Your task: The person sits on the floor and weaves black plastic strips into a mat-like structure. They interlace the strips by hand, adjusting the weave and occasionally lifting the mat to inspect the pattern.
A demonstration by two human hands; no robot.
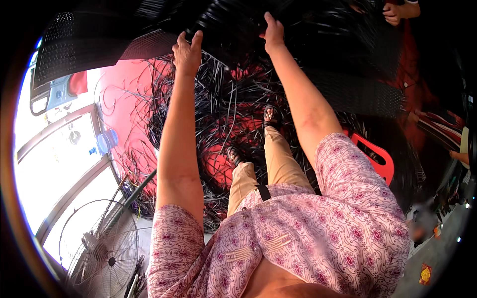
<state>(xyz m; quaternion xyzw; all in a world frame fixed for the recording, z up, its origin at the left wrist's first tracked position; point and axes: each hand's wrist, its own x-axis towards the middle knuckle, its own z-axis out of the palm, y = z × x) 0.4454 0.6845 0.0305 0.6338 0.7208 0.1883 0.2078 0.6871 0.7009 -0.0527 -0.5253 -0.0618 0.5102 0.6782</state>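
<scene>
Both my arms reach far forward into a dark mass of shiny black plastic strips (218, 14), blurred in part. My left hand (187, 54) closes on its near left side, thumb and one finger showing at the top. Opposite it, my right hand (273, 35) grips the mass with the thumb raised; its other fingers are mostly lost in the black. Left of my left hand hangs a black perforated sheet (79, 47). Many loose black strips (184, 114) lie tangled on the red floor below, around my sandalled feet.
A wire-guarded fan (112, 260) stands at the lower left, near a blue water bottle (106, 141) by the bright doorway. A red plastic chair (380, 161) is by my right side. Another person's hand (392, 14) shows at the upper right.
</scene>
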